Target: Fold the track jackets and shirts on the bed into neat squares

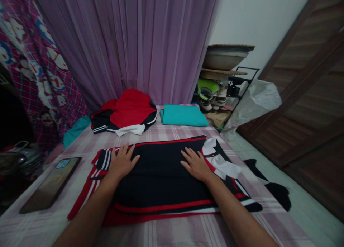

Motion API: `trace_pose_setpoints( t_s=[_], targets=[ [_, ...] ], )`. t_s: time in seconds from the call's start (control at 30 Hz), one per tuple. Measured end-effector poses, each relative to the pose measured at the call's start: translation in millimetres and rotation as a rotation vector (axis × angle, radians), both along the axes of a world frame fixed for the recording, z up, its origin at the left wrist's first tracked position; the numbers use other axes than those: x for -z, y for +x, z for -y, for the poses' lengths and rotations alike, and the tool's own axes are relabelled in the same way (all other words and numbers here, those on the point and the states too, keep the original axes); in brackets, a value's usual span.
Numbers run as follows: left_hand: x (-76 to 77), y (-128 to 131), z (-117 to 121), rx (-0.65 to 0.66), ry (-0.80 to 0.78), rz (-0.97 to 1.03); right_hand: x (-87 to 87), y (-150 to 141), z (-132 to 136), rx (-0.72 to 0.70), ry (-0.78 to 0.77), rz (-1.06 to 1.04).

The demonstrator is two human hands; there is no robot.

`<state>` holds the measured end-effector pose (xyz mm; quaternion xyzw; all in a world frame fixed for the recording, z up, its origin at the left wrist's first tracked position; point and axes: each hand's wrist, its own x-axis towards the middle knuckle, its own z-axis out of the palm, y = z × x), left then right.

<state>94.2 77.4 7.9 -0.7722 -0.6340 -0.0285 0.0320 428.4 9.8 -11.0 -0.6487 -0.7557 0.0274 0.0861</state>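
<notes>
A dark navy shirt (pixel 158 171) with red edging, a white collar (pixel 220 161) and striped cuffs lies folded flat before me. Red cloth with white stripes (pixel 86 200) shows from under its left end. On the shirt's left part, near the striped cuff, rests my left hand (pixel 122 162), palm down with fingers spread. My right hand (pixel 196 163) also lies flat, fingers apart, on the right part close to the collar. Neither hand grips the cloth. Behind the shirt sits a rumpled red and navy garment (pixel 131 109), and to its right a folded turquoise cloth (pixel 184 115).
A phone (pixel 52 184) lies face down at the left on the plaid-covered surface (pixel 172 132). Purple curtains (pixel 134 42) hang behind. At the right are a shoe rack (pixel 215 96), a white plastic bag (pixel 258 100), dark cloth (pixel 278 195) on the floor and a wooden door (pixel 303 78).
</notes>
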Motion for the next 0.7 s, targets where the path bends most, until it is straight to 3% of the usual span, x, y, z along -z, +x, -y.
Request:
trace_pose_setpoints(
  t_s=[0.1, 0.23, 0.33, 0.4, 0.5, 0.6, 0.7],
  targets=[
    [-1.1, -2, -2, -0.005, 0.015, 0.014, 4.7, 7, 1, 0.016, 0.030, -0.166],
    [-14.3, 1, 8, 0.033, 0.145, 0.084, 13.3, 31, -5, 0.181, 0.199, -0.758],
    [-27.4, 24, 31, 0.190, 0.222, 0.227, 19.9, 46, -8, 0.303, 0.249, -1.265],
    [-32.1, 55, 52, 0.346, 0.144, 0.308, 22.3, 53, -9, 0.303, 0.233, -1.487],
    [-30.4, 111, 80, 0.531, -0.018, 0.297, 22.5, 57, -10, 0.289, 0.216, -1.592],
    [-23.8, 158, 92, 0.501, -0.085, 0.269, 21.7, 57, -10, 0.286, 0.205, -1.608],
    [-20.9, 183, 91, 0.438, -0.082, 0.216, 22.1, 56, -11, 0.285, 0.204, -1.609]
  ],
)
